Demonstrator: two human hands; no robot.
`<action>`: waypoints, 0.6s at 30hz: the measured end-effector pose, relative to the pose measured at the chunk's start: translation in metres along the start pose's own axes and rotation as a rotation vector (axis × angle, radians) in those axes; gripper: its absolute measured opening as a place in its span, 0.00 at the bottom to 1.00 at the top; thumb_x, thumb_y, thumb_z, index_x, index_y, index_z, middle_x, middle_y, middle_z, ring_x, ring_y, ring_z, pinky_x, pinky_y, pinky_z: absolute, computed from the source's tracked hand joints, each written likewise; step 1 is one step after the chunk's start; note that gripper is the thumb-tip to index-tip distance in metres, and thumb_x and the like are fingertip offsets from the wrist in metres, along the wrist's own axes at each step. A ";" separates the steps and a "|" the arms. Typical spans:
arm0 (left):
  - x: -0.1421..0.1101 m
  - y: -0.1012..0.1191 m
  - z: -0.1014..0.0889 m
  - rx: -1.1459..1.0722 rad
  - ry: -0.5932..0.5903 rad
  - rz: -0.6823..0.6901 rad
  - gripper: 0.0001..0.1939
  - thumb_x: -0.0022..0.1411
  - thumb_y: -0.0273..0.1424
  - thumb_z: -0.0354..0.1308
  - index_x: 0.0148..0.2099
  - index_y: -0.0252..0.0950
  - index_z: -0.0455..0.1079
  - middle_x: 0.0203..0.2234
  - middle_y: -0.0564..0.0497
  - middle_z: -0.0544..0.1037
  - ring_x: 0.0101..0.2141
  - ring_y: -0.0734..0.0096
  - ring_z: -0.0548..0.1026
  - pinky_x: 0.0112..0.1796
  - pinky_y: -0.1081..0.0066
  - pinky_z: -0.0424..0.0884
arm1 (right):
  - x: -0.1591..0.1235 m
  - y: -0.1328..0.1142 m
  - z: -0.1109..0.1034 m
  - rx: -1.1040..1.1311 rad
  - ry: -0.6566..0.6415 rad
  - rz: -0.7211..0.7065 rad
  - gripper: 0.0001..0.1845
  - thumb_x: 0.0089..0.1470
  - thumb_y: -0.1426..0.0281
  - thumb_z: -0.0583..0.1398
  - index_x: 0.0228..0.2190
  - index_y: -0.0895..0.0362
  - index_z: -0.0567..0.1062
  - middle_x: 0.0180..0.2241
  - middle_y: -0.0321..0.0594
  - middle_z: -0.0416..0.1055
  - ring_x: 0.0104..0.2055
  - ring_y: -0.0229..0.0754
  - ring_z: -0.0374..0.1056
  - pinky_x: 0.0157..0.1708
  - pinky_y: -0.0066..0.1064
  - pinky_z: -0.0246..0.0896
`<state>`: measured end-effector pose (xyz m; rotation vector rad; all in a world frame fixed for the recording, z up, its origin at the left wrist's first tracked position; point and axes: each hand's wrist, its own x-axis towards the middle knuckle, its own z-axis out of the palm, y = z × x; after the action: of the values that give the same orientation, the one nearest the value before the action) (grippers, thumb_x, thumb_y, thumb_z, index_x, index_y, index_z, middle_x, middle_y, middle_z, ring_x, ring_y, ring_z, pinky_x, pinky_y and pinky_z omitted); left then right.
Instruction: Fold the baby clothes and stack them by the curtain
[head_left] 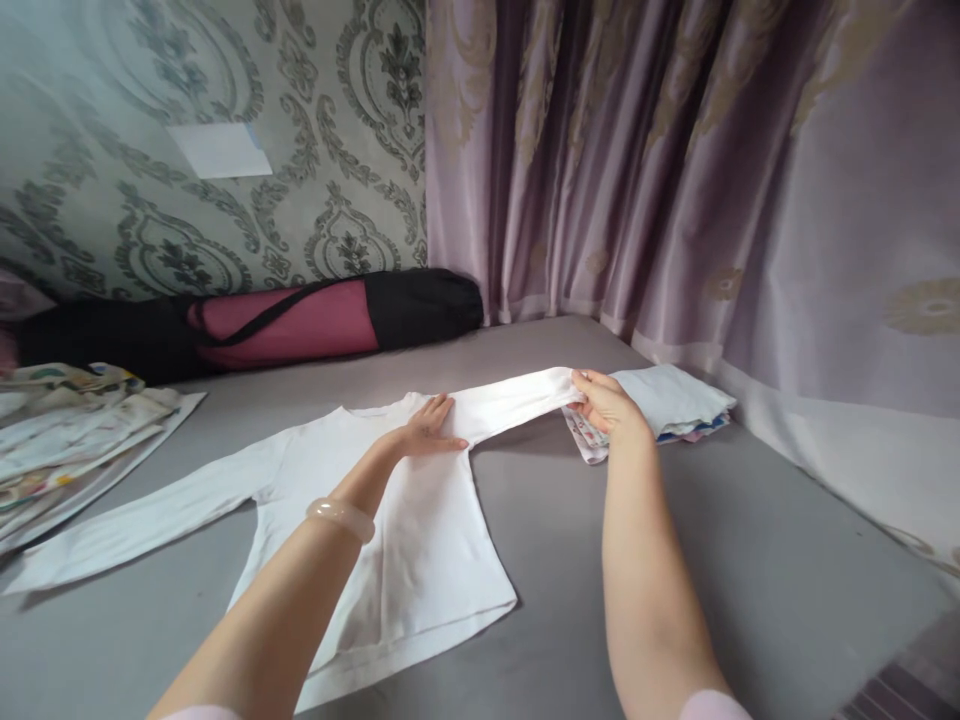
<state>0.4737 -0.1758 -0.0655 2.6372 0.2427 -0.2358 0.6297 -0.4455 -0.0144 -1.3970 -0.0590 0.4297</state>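
Observation:
A white long-sleeved shirt (420,530) lies spread out on the grey bed surface (570,560), its neckline away from me. My left hand (429,430) rests on the shirt near the shoulder at the right, fingers stretched and thumb apart. With its fingers pinched, my right hand (604,402) grips the cuff end of the right-side sleeve, which is drawn out straight and slightly lifted. The other sleeve stretches out to the left, flat on the surface. A pale bangle circles my left wrist.
Behind my right hand is a stack of folded clothes (675,395), white on top. Rumpled patterned clothes (82,440) lie at the left. A long black and maroon bag (300,320) lies along the patterned wall. Purple curtains (600,160) hang at the back and right.

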 end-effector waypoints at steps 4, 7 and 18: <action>0.001 0.000 -0.004 -0.040 -0.011 0.002 0.48 0.56 0.58 0.48 0.69 0.31 0.48 0.68 0.37 0.43 0.67 0.50 0.41 0.62 0.56 0.46 | -0.005 -0.006 0.007 0.084 -0.151 -0.050 0.06 0.49 0.70 0.66 0.30 0.57 0.75 0.23 0.32 0.73 0.24 0.33 0.68 0.22 0.21 0.65; 0.002 -0.004 -0.005 -0.047 -0.051 0.007 0.47 0.58 0.58 0.45 0.70 0.32 0.45 0.69 0.38 0.41 0.67 0.51 0.40 0.62 0.55 0.45 | -0.006 -0.009 0.020 0.146 -0.200 -0.097 0.09 0.47 0.69 0.68 0.33 0.57 0.77 0.26 0.33 0.74 0.27 0.33 0.69 0.27 0.21 0.66; 0.013 0.009 -0.012 0.083 0.033 -0.012 0.57 0.38 0.56 0.66 0.67 0.38 0.54 0.65 0.33 0.53 0.63 0.34 0.49 0.57 0.43 0.51 | -0.032 -0.011 0.122 0.208 -0.282 -0.131 0.09 0.49 0.68 0.67 0.34 0.55 0.76 0.29 0.32 0.75 0.28 0.32 0.70 0.26 0.20 0.67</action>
<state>0.4900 -0.1761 -0.0534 2.7241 0.2654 -0.2112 0.5677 -0.3426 0.0257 -1.1144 -0.3254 0.5065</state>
